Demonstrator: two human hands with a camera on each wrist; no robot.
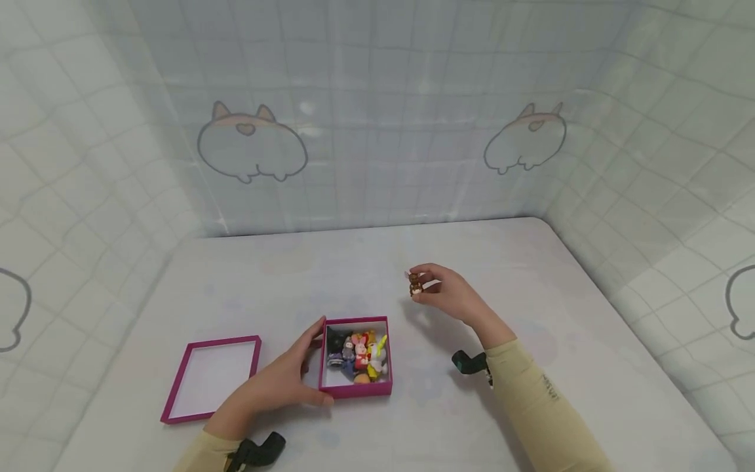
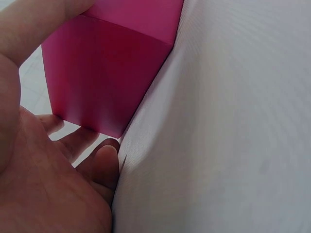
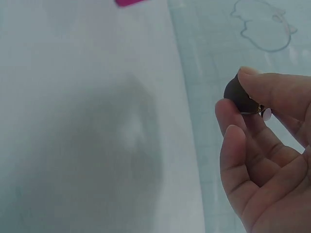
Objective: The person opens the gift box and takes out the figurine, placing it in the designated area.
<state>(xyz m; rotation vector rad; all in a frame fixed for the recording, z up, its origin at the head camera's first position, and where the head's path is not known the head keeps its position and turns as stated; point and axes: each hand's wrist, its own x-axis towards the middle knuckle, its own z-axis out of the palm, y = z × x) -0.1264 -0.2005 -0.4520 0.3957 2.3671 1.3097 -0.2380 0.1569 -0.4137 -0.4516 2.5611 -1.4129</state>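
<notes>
My right hand (image 1: pixel 449 293) pinches a small brown figurine (image 1: pixel 415 284) between thumb and fingertips, held up over the table. In the right wrist view the figurine (image 3: pixel 239 96) looks dark and rounded, partly covered by the thumb. A magenta box (image 1: pixel 357 391) with a white inside stands on the table, several small toy figurines (image 1: pixel 361 354) lying packed in it. At its left side, my left hand (image 1: pixel 283 380) holds the box, thumb at the front and fingers toward the back corner. The left wrist view shows those fingers against the box's plain magenta side (image 2: pixel 97 77).
Left of the box lies a magenta-rimmed lid (image 1: pixel 177 380), its white inside facing up. A pale cloth covers the table (image 1: pixel 330 275). White grid-patterned curtains (image 1: pixel 377 131) with dog drawings hang behind and at both sides.
</notes>
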